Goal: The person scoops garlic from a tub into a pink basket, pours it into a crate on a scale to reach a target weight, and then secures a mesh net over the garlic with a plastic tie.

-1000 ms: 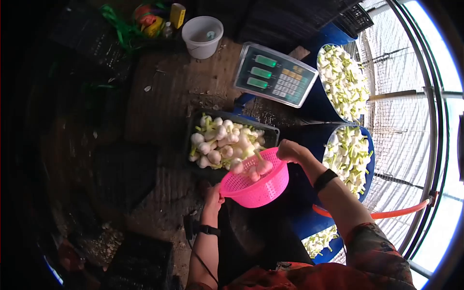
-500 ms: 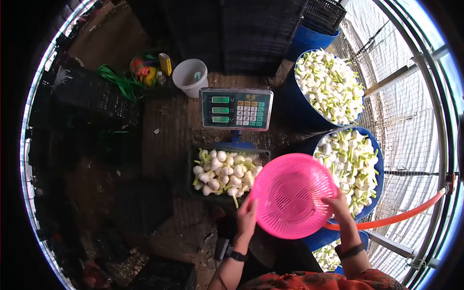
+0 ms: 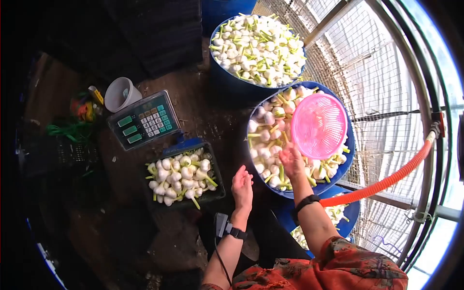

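Observation:
A pink plastic basket (image 3: 319,126) lies tilted on the garlic bulbs (image 3: 264,140) in the middle blue barrel (image 3: 349,159). My right hand (image 3: 293,162) is over that garlic at the basket's lower left edge, fingers apart and holding nothing. My left hand (image 3: 242,186) is empty, its fingers loosely spread, between the barrel and a dark crate (image 3: 218,192). Garlic with green stems (image 3: 180,176) fills the crate, which sits at the scale. The scale's display panel (image 3: 144,120) stands behind it, turned at an angle.
Another blue barrel (image 3: 220,77) heaped with garlic stands at the back, and a third (image 3: 352,212) at the lower right. An orange hose (image 3: 382,189) runs to the right by the mesh wall. A white bucket (image 3: 121,94) and green straps (image 3: 72,130) are at the left.
The pink basket has left both my hands and now rests on the garlic in the middle barrel. My view has turned toward the barrels, so the scale and crate appear farther left.

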A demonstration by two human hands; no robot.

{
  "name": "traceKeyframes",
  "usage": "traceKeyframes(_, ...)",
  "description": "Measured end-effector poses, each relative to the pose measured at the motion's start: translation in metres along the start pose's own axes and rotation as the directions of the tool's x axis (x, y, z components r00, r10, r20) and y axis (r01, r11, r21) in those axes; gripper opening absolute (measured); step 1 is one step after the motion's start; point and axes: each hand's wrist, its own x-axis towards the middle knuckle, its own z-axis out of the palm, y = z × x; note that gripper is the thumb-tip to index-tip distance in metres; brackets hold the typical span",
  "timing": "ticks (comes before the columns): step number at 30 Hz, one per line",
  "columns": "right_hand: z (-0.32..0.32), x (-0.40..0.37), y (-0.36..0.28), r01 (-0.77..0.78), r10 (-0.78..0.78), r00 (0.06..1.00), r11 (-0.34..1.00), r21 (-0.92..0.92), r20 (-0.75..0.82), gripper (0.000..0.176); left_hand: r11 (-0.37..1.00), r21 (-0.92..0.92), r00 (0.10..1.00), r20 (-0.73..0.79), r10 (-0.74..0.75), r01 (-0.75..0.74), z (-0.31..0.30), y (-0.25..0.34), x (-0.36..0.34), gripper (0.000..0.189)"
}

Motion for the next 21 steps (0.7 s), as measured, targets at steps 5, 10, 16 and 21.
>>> traceKeyframes(5,0.0,0.036,0.067,0.258,-0.065,0.963,-0.077,-0.963,0.263,0.079,0.994,0.087,0.997,-0.045,-0.066,0.07,-0.035,-0.013,-0.014,0.037)
traceKeyframes(10,0.008,0.083,0.108,0.201,0.099,0.979,-0.269,-0.942,0.181,0.084,0.981,0.135,0.983,-0.145,-0.117,0.136,-0.087,-0.035,-0.039,0.036)
traceKeyframes(16,0.003,0.079,0.079,0.041,0.266,0.961,0.146,-0.988,0.079,0.022,0.968,0.142,0.966,-0.187,-0.177,0.205,-0.122,-0.06,-0.056,0.039)
traceKeyframes(21,-0.073,0.166,0.113,0.452,0.293,0.876,-0.226,-0.863,0.383,0.019,0.976,0.043,0.957,-0.208,-0.201,0.214,-0.131,-0.057,-0.06,0.039)
